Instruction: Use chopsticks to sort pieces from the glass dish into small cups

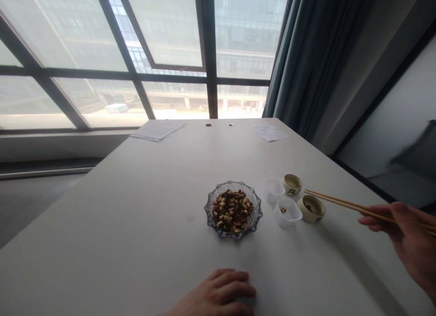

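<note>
A pair of wooden chopsticks [344,204] is held in my right hand [408,243], their tips just above the rim of the nearer beige cup [311,208], which has dark bits inside. Resting on the table, my left hand [218,294] has its fingers loosely extended and holds nothing that I can see. Beyond it stands a scalloped glass bowl [210,221] of mixed nuts and seeds [233,210]. To the bowl's right, a clear plastic container [288,218] has a small brown piece in it. Another clear container [274,190] sits behind, beside a second beige cup [292,184].
The white table [136,207] stretches toward large windows [163,34]. Stacked papers [158,130] lie at its far left and more papers [270,132] at the far right. Two small holes are near the far edge. A dark curtain [306,57] hangs at the right.
</note>
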Demonstrator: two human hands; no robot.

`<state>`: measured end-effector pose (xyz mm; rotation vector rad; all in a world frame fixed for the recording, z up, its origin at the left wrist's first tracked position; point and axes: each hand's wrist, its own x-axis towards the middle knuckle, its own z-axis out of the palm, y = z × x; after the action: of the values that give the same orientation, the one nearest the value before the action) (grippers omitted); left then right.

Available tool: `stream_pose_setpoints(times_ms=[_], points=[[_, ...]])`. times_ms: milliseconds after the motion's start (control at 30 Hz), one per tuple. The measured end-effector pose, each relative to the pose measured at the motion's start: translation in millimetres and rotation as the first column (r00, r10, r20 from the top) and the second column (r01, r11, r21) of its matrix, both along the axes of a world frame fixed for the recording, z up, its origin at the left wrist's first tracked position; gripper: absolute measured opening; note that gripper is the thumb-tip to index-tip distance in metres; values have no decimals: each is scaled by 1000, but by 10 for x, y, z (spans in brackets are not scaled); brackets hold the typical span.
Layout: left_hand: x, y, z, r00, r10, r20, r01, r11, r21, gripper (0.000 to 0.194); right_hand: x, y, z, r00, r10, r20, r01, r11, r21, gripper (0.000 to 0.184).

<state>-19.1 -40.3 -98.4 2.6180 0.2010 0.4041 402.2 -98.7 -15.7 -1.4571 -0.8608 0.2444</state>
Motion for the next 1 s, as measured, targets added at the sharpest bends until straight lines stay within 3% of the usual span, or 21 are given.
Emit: stream_pose_setpoints(times_ms=[67,133,233,333,400,633,833,1000], points=[[-3,-3,-9,1000,-1,-11,1,1000,-2,18,-280,79,94,985,170,-30,-171,985,-9,38],[-6,-6,-32,1000,4,-11,-4,1000,-4,18,-613,190,155,930,366,0,-366,930,-23,33],[-12,-6,-76,1000,4,8,-4,1000,7,18,-1068,386,137,786,618,-10,-617,784,-62,35],[-18,0,-105,1000,-1,17,1,1000,21,19,-1336,551,-8,670,739,-73,-742,666,-74,36],[-21,5,-112,1000,-4,18,4,1000,29,20,-1410,619,-132,643,757,-115,-766,638,-78,39],[-18,-13,-128,1000,6,14,-7,999,52,23,-1439,667,-371,655,715,-245,-749,658,-83,45],[-20,-23,-123,1000,10,6,-11,998,59,21,-1470,662,-363,675,683,-280,-732,668,-134,50],[-15,-8,-128,999,2,35,-4,998,69,22,-1360,660,-294,730,634,-257,-677,721,-144,52]])
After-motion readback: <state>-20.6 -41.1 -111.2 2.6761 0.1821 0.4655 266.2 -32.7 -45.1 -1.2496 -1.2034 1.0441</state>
